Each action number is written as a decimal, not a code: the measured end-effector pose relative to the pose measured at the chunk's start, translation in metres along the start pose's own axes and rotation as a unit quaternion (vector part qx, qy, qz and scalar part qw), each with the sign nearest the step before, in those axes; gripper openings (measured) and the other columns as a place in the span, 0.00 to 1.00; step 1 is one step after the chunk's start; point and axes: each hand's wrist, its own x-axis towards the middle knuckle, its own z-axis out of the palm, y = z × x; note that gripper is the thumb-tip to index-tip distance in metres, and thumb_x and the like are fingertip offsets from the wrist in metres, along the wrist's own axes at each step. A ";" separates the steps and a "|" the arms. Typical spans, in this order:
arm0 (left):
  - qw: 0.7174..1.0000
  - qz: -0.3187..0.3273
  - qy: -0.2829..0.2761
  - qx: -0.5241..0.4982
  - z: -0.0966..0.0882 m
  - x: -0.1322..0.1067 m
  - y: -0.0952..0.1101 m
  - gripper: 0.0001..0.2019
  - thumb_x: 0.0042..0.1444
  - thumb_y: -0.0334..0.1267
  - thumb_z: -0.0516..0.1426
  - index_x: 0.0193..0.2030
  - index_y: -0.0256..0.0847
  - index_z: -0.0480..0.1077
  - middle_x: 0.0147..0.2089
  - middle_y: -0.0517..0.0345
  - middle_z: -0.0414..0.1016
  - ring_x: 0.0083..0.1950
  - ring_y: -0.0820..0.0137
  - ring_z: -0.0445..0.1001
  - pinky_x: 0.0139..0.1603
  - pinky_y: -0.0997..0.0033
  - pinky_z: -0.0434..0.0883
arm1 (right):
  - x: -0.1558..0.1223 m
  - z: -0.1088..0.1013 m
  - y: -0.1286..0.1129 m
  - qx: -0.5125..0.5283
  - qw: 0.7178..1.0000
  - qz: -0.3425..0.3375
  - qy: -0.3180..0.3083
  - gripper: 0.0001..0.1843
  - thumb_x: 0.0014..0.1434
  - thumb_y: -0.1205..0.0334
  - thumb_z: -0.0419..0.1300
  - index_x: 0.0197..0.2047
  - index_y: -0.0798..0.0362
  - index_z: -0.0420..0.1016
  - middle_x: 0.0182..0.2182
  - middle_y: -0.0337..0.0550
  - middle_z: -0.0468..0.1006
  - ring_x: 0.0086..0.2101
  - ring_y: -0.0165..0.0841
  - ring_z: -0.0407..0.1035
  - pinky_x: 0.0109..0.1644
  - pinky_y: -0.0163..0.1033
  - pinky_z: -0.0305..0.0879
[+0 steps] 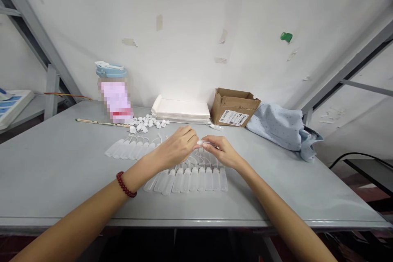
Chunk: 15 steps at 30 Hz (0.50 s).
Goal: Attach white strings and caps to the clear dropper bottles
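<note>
My left hand (181, 145), with a dark red bead bracelet (125, 185) on its wrist, has its fingers closed in a pinch on a small white cap (199, 143). Facing it, my right hand (224, 151) pinches a pale plastic piece that looks like the neck end of a small bottle (209, 143); most of it is hidden by the fingers. Just below the hands lies a row of translucent plastic bottles (193, 181), each with a thin white tube at its top. More such bottles (132, 149) lie in a second row at the left, partly behind my left forearm.
Behind the bottles is a pile of loose white caps (147, 122). A stack of white sheets or trays (184, 110), an opened cardboard box (235, 108) and a light blue cloth (279, 127) stand along the wall. A blue-lidded bottle (115, 94) and a thin stick (101, 123) are at left.
</note>
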 end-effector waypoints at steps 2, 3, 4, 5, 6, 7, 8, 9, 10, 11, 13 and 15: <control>1.000 0.010 0.010 0.017 -0.002 0.000 0.003 0.13 0.66 0.32 0.45 0.33 0.33 0.66 0.33 0.51 0.68 0.37 0.64 0.62 0.36 0.66 0.61 | -0.001 -0.001 -0.003 0.034 0.999 0.018 -0.005 0.18 0.64 0.51 0.50 0.36 0.55 0.73 0.30 0.41 0.72 0.30 0.30 0.62 0.32 0.35 0.55; 1.000 0.012 0.014 0.022 -0.002 0.001 0.004 0.12 0.66 0.32 0.45 0.34 0.33 0.66 0.33 0.51 0.68 0.37 0.64 0.62 0.36 0.66 0.61 | -0.001 -0.002 -0.004 0.048 0.998 0.026 -0.008 0.18 0.64 0.51 0.50 0.36 0.56 0.74 0.30 0.41 0.72 0.29 0.29 0.61 0.32 0.35 0.55; 0.999 0.014 0.017 0.026 -0.001 0.001 0.005 0.13 0.66 0.32 0.45 0.34 0.33 0.66 0.33 0.51 0.69 0.37 0.64 0.62 0.36 0.66 0.61 | -0.001 -0.002 -0.005 0.059 0.998 0.034 -0.011 0.18 0.63 0.50 0.51 0.36 0.56 0.74 0.30 0.40 0.72 0.29 0.29 0.61 0.32 0.35 0.55; 0.999 0.013 0.018 0.028 0.001 0.001 0.005 0.13 0.66 0.32 0.45 0.34 0.33 0.67 0.33 0.51 0.69 0.37 0.64 0.62 0.36 0.66 0.61 | 0.000 -0.002 -0.004 0.067 0.997 0.040 -0.013 0.18 0.63 0.50 0.51 0.36 0.56 0.74 0.30 0.40 0.72 0.29 0.29 0.61 0.32 0.35 0.55; 0.999 0.009 0.018 0.028 0.003 0.002 0.004 0.13 0.66 0.33 0.45 0.34 0.33 0.67 0.33 0.51 0.69 0.37 0.64 0.63 0.36 0.66 0.61 | 0.001 -0.002 -0.003 0.072 0.996 0.045 -0.013 0.18 0.63 0.50 0.51 0.36 0.55 0.74 0.29 0.40 0.72 0.29 0.29 0.61 0.33 0.35 0.56; 1.000 0.001 0.016 0.026 0.005 0.002 0.002 0.14 0.66 0.34 0.45 0.34 0.33 0.67 0.34 0.50 0.70 0.38 0.64 0.64 0.37 0.66 0.61 | 0.002 -0.002 -0.001 0.073 0.996 0.050 -0.009 0.18 0.63 0.50 0.51 0.36 0.55 0.74 0.29 0.40 0.72 0.29 0.29 0.61 0.33 0.35 0.56; 1.000 -0.010 0.011 0.022 0.007 0.001 -0.002 0.13 0.66 0.35 0.46 0.35 0.33 0.68 0.34 0.50 0.71 0.39 0.64 0.64 0.38 0.65 0.62 | 0.003 -0.003 0.003 0.069 0.996 0.054 0.000 0.19 0.62 0.49 0.51 0.36 0.55 0.74 0.30 0.40 0.72 0.29 0.30 0.62 0.33 0.35 0.57; 1.000 -0.025 0.003 0.016 0.008 0.000 -0.007 0.13 0.66 0.36 0.47 0.36 0.33 0.69 0.36 0.49 0.72 0.40 0.63 0.65 0.39 0.65 0.62 | 0.004 -0.005 0.008 0.059 0.996 0.058 0.016 0.19 0.62 0.49 0.51 0.37 0.56 0.74 0.30 0.41 0.73 0.30 0.30 0.63 0.34 0.36 0.58; 0.999 -0.047 -0.008 0.011 0.008 -0.002 -0.015 0.12 0.65 0.37 0.48 0.37 0.33 0.69 0.37 0.49 0.73 0.41 0.63 0.66 0.40 0.65 0.63 | 0.004 -0.008 0.014 0.041 0.996 0.062 0.039 0.19 0.62 0.49 0.51 0.38 0.56 0.74 0.31 0.42 0.74 0.31 0.31 0.64 0.35 0.36 0.59; 0.997 -0.071 -0.024 0.009 0.006 -0.004 -0.024 0.12 0.65 0.38 0.49 0.38 0.34 0.70 0.38 0.49 0.74 0.42 0.62 0.67 0.41 0.64 0.63 | 0.005 -0.012 0.022 0.017 0.996 0.063 0.067 0.20 0.62 0.48 0.51 0.39 0.56 0.74 0.33 0.44 0.74 0.32 0.33 0.65 0.36 0.37 0.60; 0.986 -0.152 -0.066 0.015 -0.002 -0.012 -0.047 0.11 0.63 0.37 0.50 0.38 0.36 0.72 0.39 0.50 0.76 0.44 0.61 0.68 0.44 0.63 0.63 | 0.005 -0.022 0.041 -0.052 0.989 0.076 0.118 0.23 0.62 0.47 0.49 0.45 0.57 0.74 0.37 0.47 0.75 0.36 0.37 0.67 0.40 0.40 0.61; 0.958 -0.264 -0.107 0.034 -0.014 -0.024 -0.071 0.11 0.60 0.34 0.49 0.36 0.37 0.73 0.38 0.49 0.78 0.45 0.59 0.69 0.43 0.63 0.64 | 0.004 -0.030 0.059 -0.126 0.977 0.090 0.144 0.25 0.62 0.47 0.48 0.50 0.58 0.73 0.41 0.52 0.74 0.39 0.41 0.68 0.44 0.43 0.62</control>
